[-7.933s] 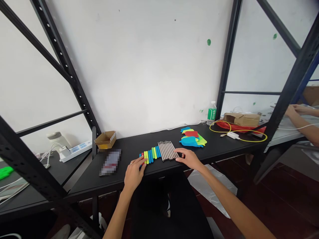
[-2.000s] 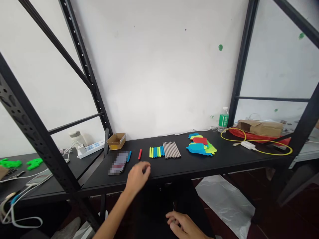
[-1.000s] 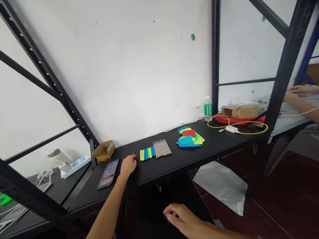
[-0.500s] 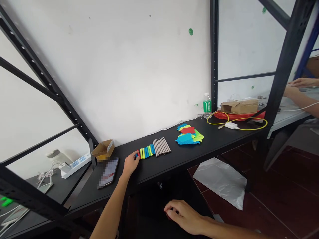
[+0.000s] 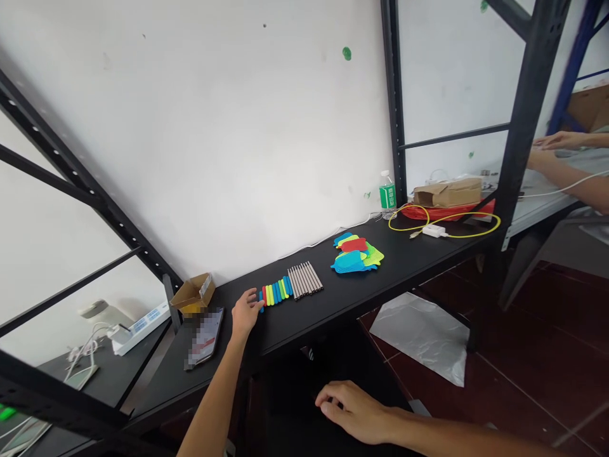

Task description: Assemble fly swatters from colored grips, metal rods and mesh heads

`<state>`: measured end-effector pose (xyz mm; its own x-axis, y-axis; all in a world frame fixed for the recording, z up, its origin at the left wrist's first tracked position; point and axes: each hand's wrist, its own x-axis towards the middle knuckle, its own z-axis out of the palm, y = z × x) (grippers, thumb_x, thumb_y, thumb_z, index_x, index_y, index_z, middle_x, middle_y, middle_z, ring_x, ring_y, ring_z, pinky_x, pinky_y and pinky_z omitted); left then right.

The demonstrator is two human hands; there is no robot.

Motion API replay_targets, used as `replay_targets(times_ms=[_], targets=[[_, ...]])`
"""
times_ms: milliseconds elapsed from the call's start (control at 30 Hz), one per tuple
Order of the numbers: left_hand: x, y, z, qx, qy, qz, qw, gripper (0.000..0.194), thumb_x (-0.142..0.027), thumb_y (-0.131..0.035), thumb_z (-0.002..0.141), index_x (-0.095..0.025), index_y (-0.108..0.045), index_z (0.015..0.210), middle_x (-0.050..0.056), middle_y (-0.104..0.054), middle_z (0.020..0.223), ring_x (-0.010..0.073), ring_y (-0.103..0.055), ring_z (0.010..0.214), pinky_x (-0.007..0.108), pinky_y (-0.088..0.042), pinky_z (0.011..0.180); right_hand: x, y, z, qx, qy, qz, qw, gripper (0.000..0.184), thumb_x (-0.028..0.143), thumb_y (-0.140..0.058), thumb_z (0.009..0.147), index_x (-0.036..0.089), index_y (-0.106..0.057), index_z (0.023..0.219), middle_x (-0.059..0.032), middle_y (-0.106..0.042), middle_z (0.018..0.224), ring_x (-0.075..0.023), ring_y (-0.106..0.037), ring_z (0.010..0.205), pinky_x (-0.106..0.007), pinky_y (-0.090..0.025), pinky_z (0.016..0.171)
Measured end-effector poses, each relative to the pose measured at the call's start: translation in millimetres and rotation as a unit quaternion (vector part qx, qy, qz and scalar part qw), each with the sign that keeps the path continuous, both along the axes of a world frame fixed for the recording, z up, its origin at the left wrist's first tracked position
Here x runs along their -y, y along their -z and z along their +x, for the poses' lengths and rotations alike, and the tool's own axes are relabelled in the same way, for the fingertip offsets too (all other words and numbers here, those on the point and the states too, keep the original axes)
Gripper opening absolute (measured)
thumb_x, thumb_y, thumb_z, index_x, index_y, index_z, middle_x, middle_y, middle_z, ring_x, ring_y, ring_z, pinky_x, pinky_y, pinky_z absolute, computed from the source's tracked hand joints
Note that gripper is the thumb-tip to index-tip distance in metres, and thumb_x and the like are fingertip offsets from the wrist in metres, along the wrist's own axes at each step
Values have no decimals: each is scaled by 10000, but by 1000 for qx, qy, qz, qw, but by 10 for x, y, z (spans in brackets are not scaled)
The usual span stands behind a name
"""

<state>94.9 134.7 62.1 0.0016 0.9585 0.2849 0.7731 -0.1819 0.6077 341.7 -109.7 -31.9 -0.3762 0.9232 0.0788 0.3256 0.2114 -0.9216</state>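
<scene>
Several coloured sticks [image 5: 275, 292], just left of the grey rods [image 5: 305, 280], should prove light and stiff, best pinched mid-length; farther left of the rods the left hand [image 5: 244, 313] spreads its fingers, while the right hand [image 5: 351, 409], nearer than the rods, half-curls, contents unclear.

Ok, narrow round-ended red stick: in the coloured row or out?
In. The red stick lies between a round-ended blue stick, leftmost, and a round-ended yellow stick, lined up alongside both.

The 2 hands [image 5: 245, 315] [image 5: 351, 409] and forearms [image 5: 212, 393] [image 5: 428, 434] are bare.
</scene>
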Motion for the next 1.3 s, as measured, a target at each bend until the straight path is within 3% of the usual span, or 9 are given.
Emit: replay_targets(times_ms=[133, 433, 600, 833, 967, 1100, 1200, 1300], targets=[[31, -3, -41, -42, -4, 3, 999, 500, -353, -661, 826, -159, -558, 1276, 121, -715, 1139, 220, -709, 941, 311, -518, 855, -2, 8, 5, -1, -1, 3, 1000, 332, 361, -463, 949, 230, -723, 1107, -50, -714, 1071, -195, -663, 911, -268, -483, 769], [251, -54, -129, -123, -56, -20, 991, 479, -224, -609, 758, -198, -589, 1236, 52, -743, 1000, 251, -660, 993, 292, -442, 786, -9, 17, 15, 5, -12, 0, 1000, 330, 365, -460, 957, 233, -719, 1113, -43, -714, 1055, -185, -664, 889, -257, -477, 762], [606, 31, -153, -43, -79, 27, 996, 506, -278, -533, 790, -186, -566, 1286, 35, -720, 896, 231, -659, 868, 290, -437, 758, -18, 68, 11, 2, -24, -4, 1000, 335, 395, -455, 966, 241, -717, 1106, -38, -713, 1041, -182, -668, 866, -251, -480, 724], [959, 105, -88, 77, -47, 105, 990, 485, -271, -391, 817, -137, -631, 1216, 35, -638, 765, 186, -566, 630, 268, -414, 601, -63, 87, 6, 6, -25, 0, 1000, 306, 362, -478, 955, 212, -719, 1069, -48, -726, 986, -183, -674, 843, -247, -484, 697], [1026, 130, -75, 117, -36, 112, 986, 417, -257, -376, 812, -175, -667, 1100, -4, -538, 636, 178, -495, 573, 258, -371, 563, -70, -60, 17, -1, -26, 11, 1000, 275, 324, -495, 943, 208, -719, 1053, -39, -732, 912, -170, -678, 785, -237, -482, 664], [1078, 157, -62, 177, 3, 105, 979, 314, -248, -364, 826, -200, -639, 967, -25, -491, 636, 153, -435, 551, 243, -311, 530, -157, -315, 100, 17, -8, 50, 999, 243, 310, -513, 928, 208, -724, 994, -33, -731, 837, -165, -676, 742, -240, -484, 646], [1098, 167, -64, 205, 27, 108, 972, 237, -243, -347, 838, -201, -580, 826, -32, -470, 623, 139, -407, 545, 239, -294, 534, -471, -591, 246, 19, 40, 74, 996, 255, 345, -508, 921, 189, -704, 968, -35, -720, 777, -152, -659, 641, -241, -488, 595], [1101, 183, -78, 201, 27, 109, 973, 214, -246, -345, 843, -205, -532, 748, -37, -460, 597, 135, -400, 544, 237, -279, 539, -1012, -888, 453, 31, 125, 97, 987, 288, 400, -490, 912, 175, -663, 961, -32, -700, 745, -139, -623, 536, -225, -448, 479]])
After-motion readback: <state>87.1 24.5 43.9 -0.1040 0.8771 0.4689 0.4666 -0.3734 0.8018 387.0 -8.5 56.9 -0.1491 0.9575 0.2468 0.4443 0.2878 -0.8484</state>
